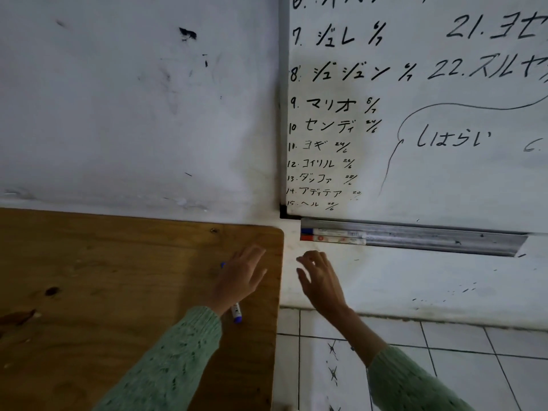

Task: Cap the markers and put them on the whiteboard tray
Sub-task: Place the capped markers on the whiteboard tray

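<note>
Both the left hand [240, 277] and the right hand [320, 280] are spread and empty; directly beneath the left palm lies the blue marker [236, 314], probably light, rigid and slick, best pinched mid-barrel

It looked like a classroom or a study room. A big whiteboard [430, 114] hung on a scuffed white wall [133, 114], filled with a numbered list in black writing. Markers [332, 235] lay in its metal tray [444, 241]. A wooden surface [103, 277] stood beside a tiled floor [474, 366].
</note>
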